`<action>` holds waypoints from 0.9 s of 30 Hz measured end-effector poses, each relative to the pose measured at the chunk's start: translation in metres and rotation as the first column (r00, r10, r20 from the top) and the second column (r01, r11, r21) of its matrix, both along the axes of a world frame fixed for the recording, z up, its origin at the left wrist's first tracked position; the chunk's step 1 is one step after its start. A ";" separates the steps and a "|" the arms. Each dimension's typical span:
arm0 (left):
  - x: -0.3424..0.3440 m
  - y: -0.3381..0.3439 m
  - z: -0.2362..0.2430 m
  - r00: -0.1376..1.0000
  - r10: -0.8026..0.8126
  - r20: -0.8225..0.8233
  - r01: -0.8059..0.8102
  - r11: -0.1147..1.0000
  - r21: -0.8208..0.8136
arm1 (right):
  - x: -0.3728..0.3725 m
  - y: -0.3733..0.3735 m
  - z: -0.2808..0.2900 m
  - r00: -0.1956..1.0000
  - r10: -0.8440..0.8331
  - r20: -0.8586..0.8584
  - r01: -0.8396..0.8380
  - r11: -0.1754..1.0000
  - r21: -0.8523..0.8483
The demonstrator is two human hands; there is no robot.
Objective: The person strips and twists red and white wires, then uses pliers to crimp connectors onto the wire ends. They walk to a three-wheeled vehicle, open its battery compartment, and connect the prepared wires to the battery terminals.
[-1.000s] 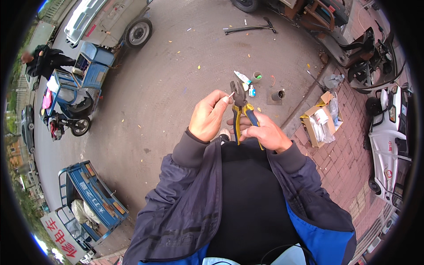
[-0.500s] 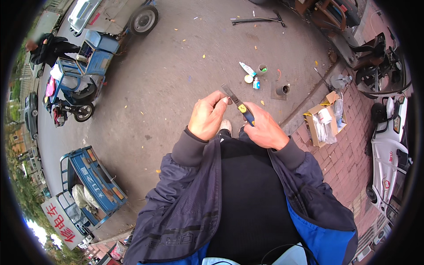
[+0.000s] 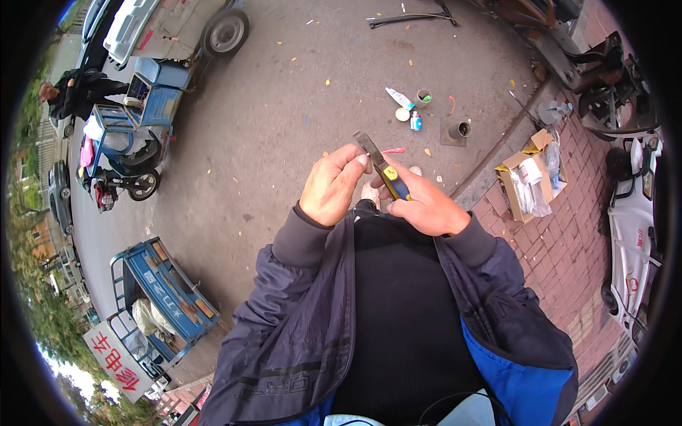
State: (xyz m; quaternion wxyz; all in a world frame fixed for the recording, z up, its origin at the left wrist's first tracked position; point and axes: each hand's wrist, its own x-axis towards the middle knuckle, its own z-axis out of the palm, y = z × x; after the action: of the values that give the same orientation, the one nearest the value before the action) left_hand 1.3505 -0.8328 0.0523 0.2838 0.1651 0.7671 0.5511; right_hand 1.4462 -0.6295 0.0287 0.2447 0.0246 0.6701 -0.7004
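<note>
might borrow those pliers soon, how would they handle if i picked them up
The pliers would probably feel heavy for their size, given the thick metal head, which also looks rigid. The blue-and-yellow handles look coated, so slipping seems unlikely.

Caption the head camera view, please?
Right hand holds blue-yellow-handled metal pliers beside left hand, above grey road.

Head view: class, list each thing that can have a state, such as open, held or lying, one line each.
Pliers: held, seen edge-on; jaw opening cannot be told
Right hand: closed around the pliers
Left hand: pinched shut; anything between too small to tell
Jacket: unfastened, hanging open
Cardboard box: open, with things inside
Tube: lying on its side
Round cup: open-topped, something green inside
</note>
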 end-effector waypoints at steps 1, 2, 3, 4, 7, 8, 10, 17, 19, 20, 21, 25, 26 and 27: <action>0.000 -0.001 0.000 1.000 -0.003 0.012 0.003 1.000 -0.001 | 0.000 0.000 0.000 1.000 0.008 0.031 -0.006 0.999 -0.046; -0.001 -0.002 0.000 1.000 -0.008 0.009 0.008 1.000 0.003 | 0.001 -0.001 -0.001 0.999 0.013 -0.051 -0.010 0.998 0.061; -0.001 -0.003 0.000 1.000 -0.016 0.013 0.017 1.000 -0.017 | 0.001 -0.002 -0.001 0.993 0.018 -0.120 0.002 0.986 0.169; -0.002 -0.004 0.000 1.000 -0.026 0.004 0.027 0.999 -0.033 | 0.001 -0.002 -0.001 0.978 0.030 -0.207 0.029 0.960 0.278; -0.002 -0.006 -0.002 1.000 -0.030 -0.001 0.030 0.998 -0.048 | -0.001 -0.005 0.000 0.946 0.075 -0.316 0.077 0.893 0.443; -0.001 -0.007 -0.003 1.000 -0.028 0.001 0.028 0.999 -0.046 | -0.002 -0.006 0.001 0.954 0.088 -0.286 0.052 0.892 0.448; 0.002 -0.008 -0.005 1.000 -0.008 -0.001 0.008 1.000 0.004 | -0.003 -0.005 0.003 0.969 0.107 -0.224 0.006 0.891 0.453; 0.005 -0.017 -0.014 0.999 -0.034 0.025 0.035 0.999 -0.011 | 0.000 -0.011 0.008 0.970 0.132 -0.206 -0.023 0.887 0.461; 0.007 -0.018 -0.018 0.998 -0.020 0.054 0.020 1.000 -0.006 | 0.001 -0.012 0.007 0.967 0.133 -0.215 -0.017 0.884 0.468; 0.008 -0.019 -0.019 0.998 -0.012 0.069 0.013 1.000 -0.004 | 0.002 -0.012 0.006 0.966 0.129 -0.226 -0.008 0.883 0.469; 0.010 -0.019 -0.021 0.997 -0.004 0.078 0.001 0.999 0.036 | 0.003 -0.014 0.005 0.964 0.120 -0.237 0.004 0.886 0.465; 0.013 -0.027 -0.024 0.992 -0.006 0.123 0.000 0.999 0.054 | 0.006 -0.020 0.002 0.966 0.078 -0.246 0.037 0.902 0.429; 0.013 -0.030 -0.023 0.990 -0.014 0.137 0.011 1.000 0.021 | 0.007 -0.022 0.002 0.959 0.072 -0.275 0.045 0.917 0.397; 0.014 -0.032 -0.023 0.986 -0.004 0.167 -0.009 0.997 0.074 | 0.008 -0.023 0.002 0.956 0.060 -0.288 0.052 0.929 0.366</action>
State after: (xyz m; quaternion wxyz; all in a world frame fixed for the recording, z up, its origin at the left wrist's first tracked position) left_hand 1.3640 -0.8647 0.0294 0.3400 0.1277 0.7197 0.5917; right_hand 1.4537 -0.6520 0.0306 0.1349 -0.0357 0.8188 -0.5569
